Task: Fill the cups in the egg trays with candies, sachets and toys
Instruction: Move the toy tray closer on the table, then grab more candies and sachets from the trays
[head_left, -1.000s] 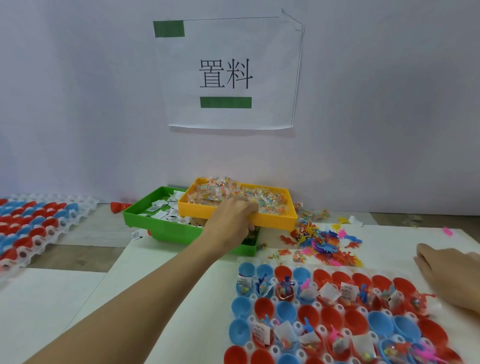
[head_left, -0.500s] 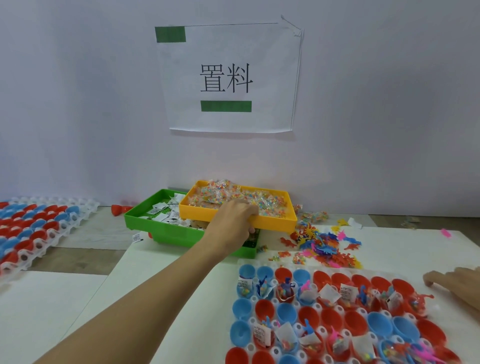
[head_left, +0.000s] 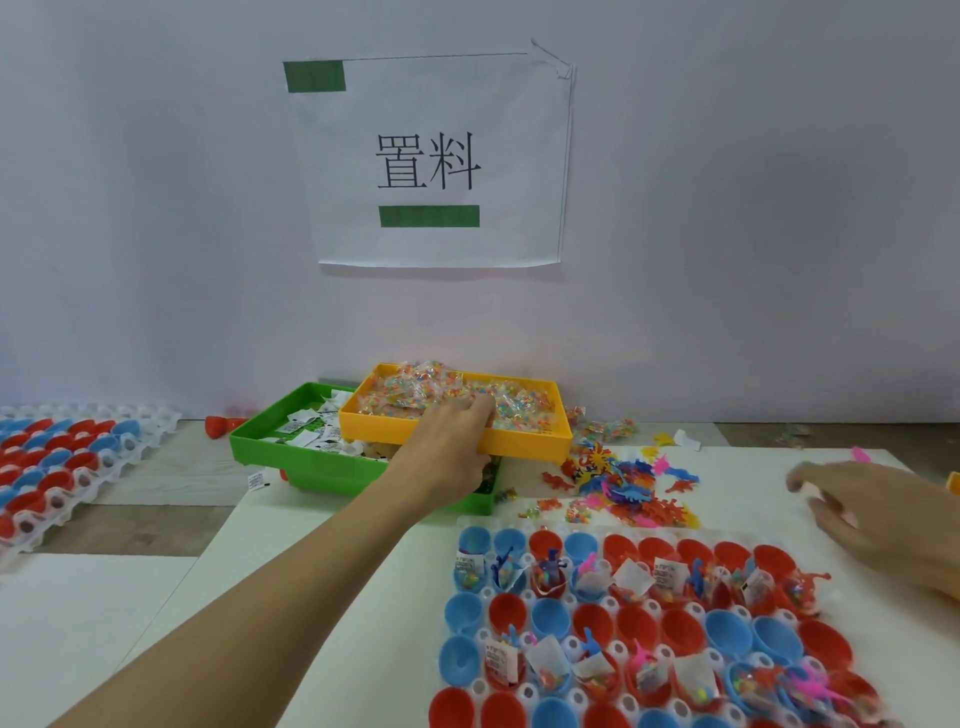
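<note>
My left hand (head_left: 447, 452) reaches over the front rim of the yellow tray (head_left: 519, 444), and its fingers curl into the candy packets (head_left: 415, 395) piled there. My right hand (head_left: 883, 525) hovers, blurred, over the table by the egg tray's far right corner, fingers loose and holding nothing. The egg tray (head_left: 485, 592) lies at the bottom right with red and blue cups. Many cups hold sachets, candies and small toys; several are empty. White sachets (head_left: 306, 423) lie in a green tray (head_left: 311, 462) under the yellow one. Loose plastic toys (head_left: 623, 483) are heaped behind the egg tray.
A second egg tray (head_left: 156, 421) of red and blue cups lies at the far left. A loose red cup (head_left: 218, 426) sits behind the green tray. A paper sign (head_left: 436, 161) hangs on the wall close behind the trays.
My right hand has moved leftward from the frame's right edge over the table. My left hand has stayed in the yellow tray among the candies.
</note>
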